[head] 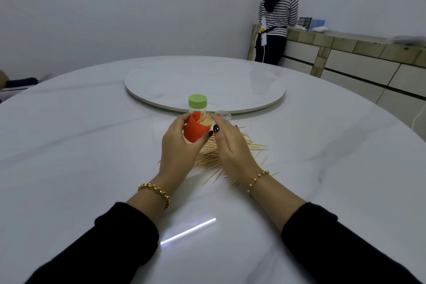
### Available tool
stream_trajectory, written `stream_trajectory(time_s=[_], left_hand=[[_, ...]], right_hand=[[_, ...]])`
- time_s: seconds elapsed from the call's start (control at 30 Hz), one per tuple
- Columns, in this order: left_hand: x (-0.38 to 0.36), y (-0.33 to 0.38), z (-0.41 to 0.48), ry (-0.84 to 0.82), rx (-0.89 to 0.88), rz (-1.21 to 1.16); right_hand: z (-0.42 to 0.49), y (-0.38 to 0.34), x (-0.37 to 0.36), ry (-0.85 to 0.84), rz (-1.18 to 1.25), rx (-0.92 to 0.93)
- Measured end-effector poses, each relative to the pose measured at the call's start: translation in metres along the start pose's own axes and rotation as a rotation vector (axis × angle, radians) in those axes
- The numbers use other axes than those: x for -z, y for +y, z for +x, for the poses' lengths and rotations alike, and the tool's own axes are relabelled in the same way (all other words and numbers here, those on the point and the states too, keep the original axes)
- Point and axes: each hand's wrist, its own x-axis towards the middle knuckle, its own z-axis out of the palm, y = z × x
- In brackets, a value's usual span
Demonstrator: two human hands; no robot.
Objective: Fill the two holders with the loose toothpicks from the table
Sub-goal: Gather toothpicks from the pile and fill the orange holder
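My left hand (178,145) grips a red holder (194,130), tilted, its open mouth turned toward my right hand. A bundle of toothpicks (205,120) sticks out of that mouth. The fingers of my right hand (230,143) touch the bundle's tips at the mouth. Under and to the right of both hands lies a pile of loose toothpicks (244,147) on the white table. Behind the red holder stands a clear holder with a green lid (197,102), upright and closed. Part of the pile is hidden by my hands.
A small clear lid or cap (223,114) lies right of the green-lidded holder. A round turntable (205,83) fills the table's middle. A person in a striped top (277,14) stands at a counter (345,53) at the far right.
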Motion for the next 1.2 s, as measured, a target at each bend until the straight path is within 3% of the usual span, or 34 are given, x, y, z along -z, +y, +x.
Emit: stream_trajectory(time_s=[0.27,0.43,0.57,0.83,1.07,1.2], left_hand=[[0.002,-0.002,0.001,-0.032,0.030,0.034],[0.002,0.002,-0.002,-0.100,0.029,0.017],[0.002,0.003,-0.003,-0.133,0.025,0.009],[0.002,0.000,-0.002,-0.158,0.031,0.053],[-0.001,-0.001,-0.004,-0.172,0.042,0.032],[-0.003,-0.002,-0.004,-0.189,0.044,0.037]], right_hand=[[-0.002,-0.007,0.005,0.074,-0.004,0.177],[0.000,-0.001,0.005,-0.074,-0.304,0.193],[0.005,0.009,0.011,-0.060,-0.391,0.101],[0.014,0.034,0.036,0.000,-0.244,0.025],[0.018,0.086,0.075,-0.069,-0.258,-0.404],[0.022,0.091,0.076,-0.142,-0.331,-0.457]])
